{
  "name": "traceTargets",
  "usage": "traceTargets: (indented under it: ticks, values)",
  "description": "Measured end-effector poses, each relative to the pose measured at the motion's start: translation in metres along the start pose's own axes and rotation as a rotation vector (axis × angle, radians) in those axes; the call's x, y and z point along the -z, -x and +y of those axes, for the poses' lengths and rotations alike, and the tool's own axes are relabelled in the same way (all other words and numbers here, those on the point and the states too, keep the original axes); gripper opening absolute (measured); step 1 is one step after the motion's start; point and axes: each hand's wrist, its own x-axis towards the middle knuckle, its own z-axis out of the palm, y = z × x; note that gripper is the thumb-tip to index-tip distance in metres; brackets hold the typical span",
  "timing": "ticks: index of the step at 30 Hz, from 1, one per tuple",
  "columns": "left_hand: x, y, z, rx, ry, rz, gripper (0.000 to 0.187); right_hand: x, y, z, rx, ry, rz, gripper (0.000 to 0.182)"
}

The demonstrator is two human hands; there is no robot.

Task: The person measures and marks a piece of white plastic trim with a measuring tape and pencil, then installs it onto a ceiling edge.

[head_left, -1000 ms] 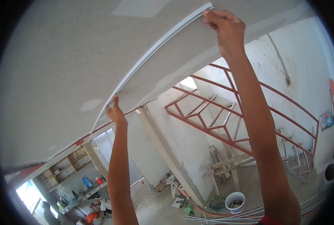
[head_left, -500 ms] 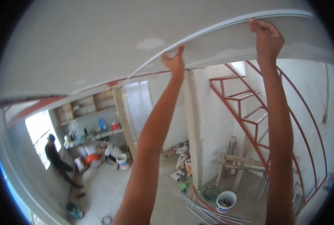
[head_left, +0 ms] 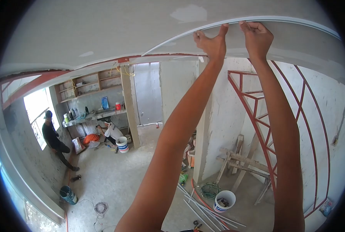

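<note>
A long, thin white strip [head_left: 280, 18] runs along the lower edge of the grey ceiling surface, curving across the wide view. My left hand [head_left: 213, 45] reaches up to it, with thumb and bent fingertips against the strip's underside. Just to the right, my right hand [head_left: 258, 40] pinches the same strip, its thumb up and its other fingers folded. The two hands are close together. What lies behind the strip is hidden.
Red metal stair framing [head_left: 253, 104] rises at right. Below are a white bucket [head_left: 220, 208], loose white strips [head_left: 197, 212] and a wooden trestle [head_left: 246, 162]. One person [head_left: 52, 135] leans by the window; another [head_left: 112, 131] crouches under the counter [head_left: 99, 116].
My left hand has moved right along the strip, closer to my right hand, and now grips it. The view has shifted, and the crouching person shows more clearly.
</note>
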Motion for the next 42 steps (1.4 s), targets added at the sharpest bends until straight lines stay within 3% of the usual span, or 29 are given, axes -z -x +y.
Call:
traceTargets:
  ticks: [12, 18, 31, 38, 42]
  values:
    - [0.02, -0.018, -0.036, 0.071, 0.069, 0.044, 0.099, -0.007, 0.0, 0.009, 0.044, 0.01, -0.004, 0.02]
    - [0.028, -0.049, -0.065, 0.064, 0.1, 0.157, 0.081, -0.008, 0.0, 0.007, 0.057, 0.044, 0.008, 0.017]
    - [0.078, -0.102, -0.121, 0.091, 0.072, 0.138, 0.089, -0.009, 0.002, -0.005, 0.029, 0.072, -0.015, 0.015]
    - [0.073, -0.123, -0.161, -0.062, 0.028, 0.189, 0.095, -0.008, 0.0, 0.001, 0.054, 0.063, -0.002, 0.015]
    - [0.077, -0.112, -0.144, -0.033, 0.054, 0.166, 0.095, -0.01, 0.001, 0.002, 0.066, 0.018, 0.006, 0.016]
